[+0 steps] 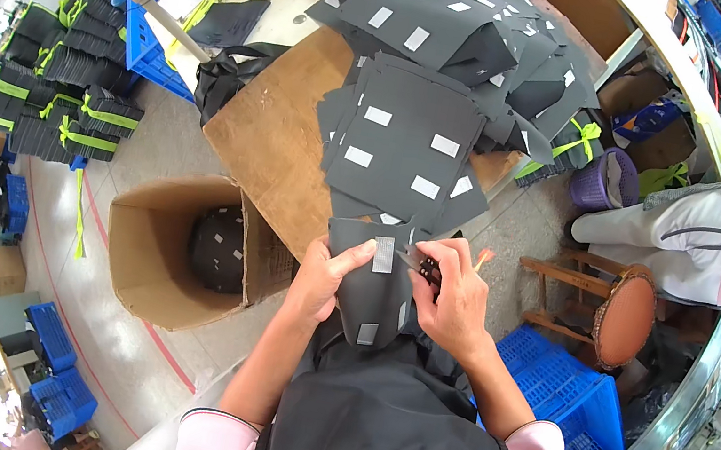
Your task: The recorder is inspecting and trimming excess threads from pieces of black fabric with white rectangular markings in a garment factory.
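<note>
My left hand [319,279] grips a dark grey fabric panel [354,298] by its left side, with the thumb pressed on top next to a white patch. The panel curves downward over my lap and bears several white rectangular patches. My right hand [456,302] is closed around small dark thread snips [431,271], whose blades point left at the panel's right edge. Part of the snips is hidden by the fingers. Just beyond lies a stack of similar grey panels [406,137], each with white patches, on a brown cardboard sheet [275,139].
A large heap of panels [468,38] covers the table's far part. To my left stands an open cardboard box [166,302] with a rolled panel inside. A blue crate [560,401] and a round stool [626,317] are on the right, near a seated person [684,231].
</note>
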Demonstrator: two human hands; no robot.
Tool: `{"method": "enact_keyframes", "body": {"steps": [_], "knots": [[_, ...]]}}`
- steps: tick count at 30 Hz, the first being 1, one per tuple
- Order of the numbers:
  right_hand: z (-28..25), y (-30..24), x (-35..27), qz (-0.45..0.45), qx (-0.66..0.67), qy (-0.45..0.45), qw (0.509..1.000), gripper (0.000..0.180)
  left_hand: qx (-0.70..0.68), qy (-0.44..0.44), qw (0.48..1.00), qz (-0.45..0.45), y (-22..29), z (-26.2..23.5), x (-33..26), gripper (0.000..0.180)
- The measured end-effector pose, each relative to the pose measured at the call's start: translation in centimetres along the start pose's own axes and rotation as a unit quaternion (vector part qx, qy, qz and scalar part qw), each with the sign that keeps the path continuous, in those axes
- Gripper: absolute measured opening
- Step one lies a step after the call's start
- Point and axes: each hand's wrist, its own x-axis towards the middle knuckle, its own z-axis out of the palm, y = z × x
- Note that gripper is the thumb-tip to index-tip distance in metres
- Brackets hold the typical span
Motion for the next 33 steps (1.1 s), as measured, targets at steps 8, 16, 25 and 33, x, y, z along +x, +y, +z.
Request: {"method": "enact_keyframes", "body": {"steps": [8,16,25,33], "knots": [[-0.6,-0.4,0.0,-0.057,-0.041,0.011,0.997,0.037,-0.013,-0.001,1.0,0.002,0.3,0.7,-1.3,0.023],[-1.3,-0.8,-0.3,-0.081,-0.1,0.025,0.991,0.033,0.023,0.001,1.0,0.015,0.4,0.6,-1.3,0.022],[-2.1,-1.3,-0.6,-0.084,0.025,0.038,0.995,0.029,0.071,-0.003,0.997,0.023,-0.2,0.5,-2.3,0.021],[-2.5,0.7,2.3,0.042,0.092,-0.077,0.992,0.02,0.185,-0.015,0.977,0.107,-0.8,1.1,-1.4,0.021]]}}
